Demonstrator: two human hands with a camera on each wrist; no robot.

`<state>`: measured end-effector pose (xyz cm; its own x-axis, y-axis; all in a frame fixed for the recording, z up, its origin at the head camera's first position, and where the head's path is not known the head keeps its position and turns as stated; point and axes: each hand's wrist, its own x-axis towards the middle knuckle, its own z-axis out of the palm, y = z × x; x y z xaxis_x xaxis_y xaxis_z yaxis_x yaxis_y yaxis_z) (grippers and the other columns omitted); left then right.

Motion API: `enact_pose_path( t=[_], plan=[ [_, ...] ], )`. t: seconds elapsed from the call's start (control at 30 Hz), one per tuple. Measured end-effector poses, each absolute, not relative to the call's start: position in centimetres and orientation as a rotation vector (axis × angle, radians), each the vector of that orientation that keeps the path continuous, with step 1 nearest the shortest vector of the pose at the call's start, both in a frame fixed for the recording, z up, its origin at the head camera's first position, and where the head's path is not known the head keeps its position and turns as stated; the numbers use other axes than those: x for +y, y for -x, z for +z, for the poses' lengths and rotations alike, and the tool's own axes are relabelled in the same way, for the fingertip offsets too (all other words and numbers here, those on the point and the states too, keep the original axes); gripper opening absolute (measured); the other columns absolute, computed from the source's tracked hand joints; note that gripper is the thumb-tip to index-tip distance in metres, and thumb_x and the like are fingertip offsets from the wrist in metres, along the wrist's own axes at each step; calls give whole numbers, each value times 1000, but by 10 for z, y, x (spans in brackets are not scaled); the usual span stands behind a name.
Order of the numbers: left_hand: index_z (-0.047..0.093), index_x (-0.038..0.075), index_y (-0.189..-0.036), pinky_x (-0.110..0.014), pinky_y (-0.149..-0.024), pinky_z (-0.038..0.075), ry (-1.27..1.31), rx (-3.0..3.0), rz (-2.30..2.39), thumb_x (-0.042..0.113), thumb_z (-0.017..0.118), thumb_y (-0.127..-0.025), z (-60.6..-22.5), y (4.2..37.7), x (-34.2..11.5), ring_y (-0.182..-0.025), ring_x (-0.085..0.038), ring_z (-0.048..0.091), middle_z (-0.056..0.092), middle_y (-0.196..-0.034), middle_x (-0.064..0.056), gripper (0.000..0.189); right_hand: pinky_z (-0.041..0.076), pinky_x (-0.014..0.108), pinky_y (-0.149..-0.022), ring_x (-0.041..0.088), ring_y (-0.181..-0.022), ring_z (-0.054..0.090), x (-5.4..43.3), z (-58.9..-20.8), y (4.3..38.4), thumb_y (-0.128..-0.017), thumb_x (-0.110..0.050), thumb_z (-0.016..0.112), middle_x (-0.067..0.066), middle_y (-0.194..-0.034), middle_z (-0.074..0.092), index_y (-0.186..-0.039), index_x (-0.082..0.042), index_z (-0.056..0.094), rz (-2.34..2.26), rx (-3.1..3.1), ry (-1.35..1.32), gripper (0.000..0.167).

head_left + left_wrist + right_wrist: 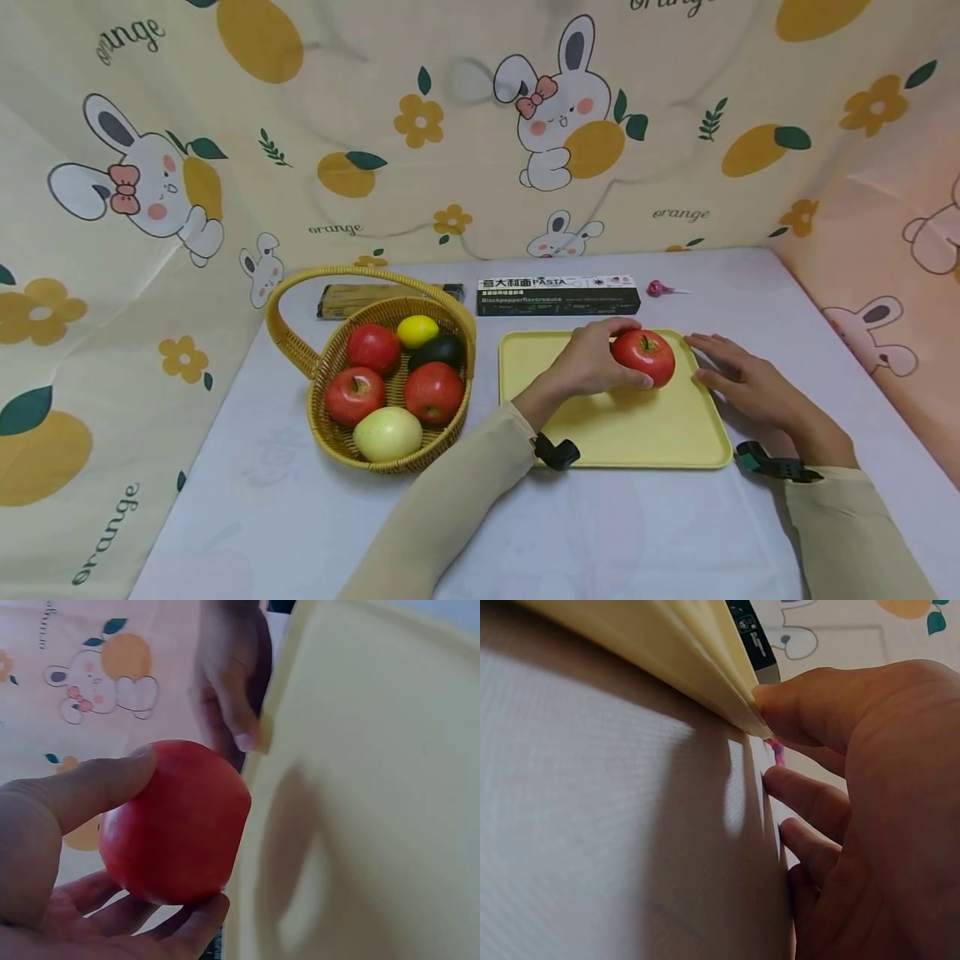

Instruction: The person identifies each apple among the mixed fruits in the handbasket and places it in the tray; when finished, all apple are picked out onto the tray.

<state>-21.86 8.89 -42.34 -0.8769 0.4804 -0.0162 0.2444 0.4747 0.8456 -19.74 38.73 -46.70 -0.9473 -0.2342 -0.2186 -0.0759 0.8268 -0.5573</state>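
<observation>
My left hand [592,358] grips a red apple [643,357], thumb on one side and fingers curled round the other. In the left wrist view the apple [180,825] is held above the tray, and a shadow falls on the tray's surface. The pale yellow tray [675,433] lies flat on the table. At its right edge is my right hand [757,392], fingers extended. The right wrist view has its thumb [810,701] touching the tray rim [739,697], while the other fingers reach down beside it at the table surface.
Left of the tray stands a wicker basket [318,417] with a tall handle, holding red apples [433,393], a lemon [417,332], a dark green fruit [437,351] and a pale green fruit [387,434]. Behind lie a pasta box [558,297], a yellowish pack [345,300] and a lollipop [660,288].
</observation>
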Motion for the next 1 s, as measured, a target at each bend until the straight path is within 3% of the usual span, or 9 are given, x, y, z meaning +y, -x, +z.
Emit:
enact_pose_path(
  t=[0.27,0.53,0.67,0.83,1.0],
  plan=[
    [65,20,-148,-20,-100,56,-540,2478,1354,23,100,-80,-437,228,103,-119,-8,64,72,-139,3,76,27,92,-111,61,-163,12,387,-469,197,-110,-47,63,29,-177,24,-175,-20,29,-820,2736,239,78],
    [55,21,-158,-26,-107,57,-506,2536,1282,28,98,-84,-441,227,105,-131,-14,61,67,-150,3,86,26,92,-111,60,-164,10,386,-470,198,-110,-47,63,29,-177,24,-174,-18,30,-825,2739,240,78],
    [50,23,-163,-27,-106,56,-454,2590,1283,32,98,-84,-435,216,100,-136,-17,58,64,-156,2,93,26,92,-111,60,-163,10,382,-469,200,-110,-47,63,30,-177,24,-174,-18,29,-821,2732,241,79],
    [51,23,-163,-25,-101,57,-500,2558,1384,32,95,-86,-416,195,83,-135,-18,63,63,-157,1,89,28,93,-109,64,-160,15,382,-469,200,-110,-48,63,32,-177,23,-174,-18,29,-810,2733,247,78],
    [51,19,-163,-25,-108,57,-608,2463,1457,32,93,-90,-395,170,58,-141,-18,65,64,-159,1,85,29,92,-109,65,-159,19,384,-470,199,-111,-47,62,32,-176,24,-174,-18,29,-797,2747,250,77]
  ],
)
